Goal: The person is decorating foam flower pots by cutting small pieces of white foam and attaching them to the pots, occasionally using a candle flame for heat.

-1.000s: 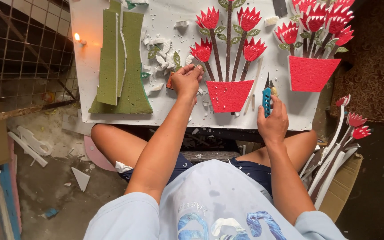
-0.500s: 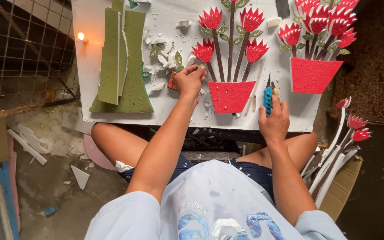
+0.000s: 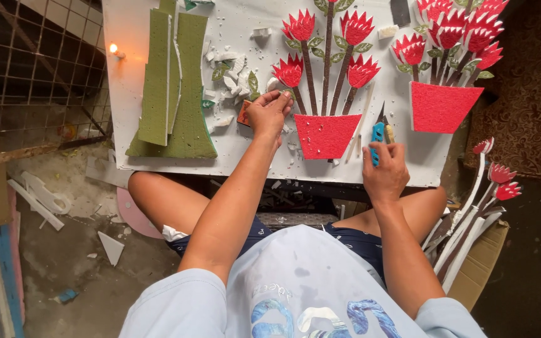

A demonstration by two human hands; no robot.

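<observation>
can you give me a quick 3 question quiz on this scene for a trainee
1. True or false: the right hand holds a blue knife.
2. What does the left hand touch? A) the candle B) a small piece beside the near red pot C) the green foam
3. Fill in: the lit candle stands to the ____ of the green foam in the head view.

Key: 1 true; 2 B, the fingers pinch a small piece at the lowest left flower; 3 left.
</observation>
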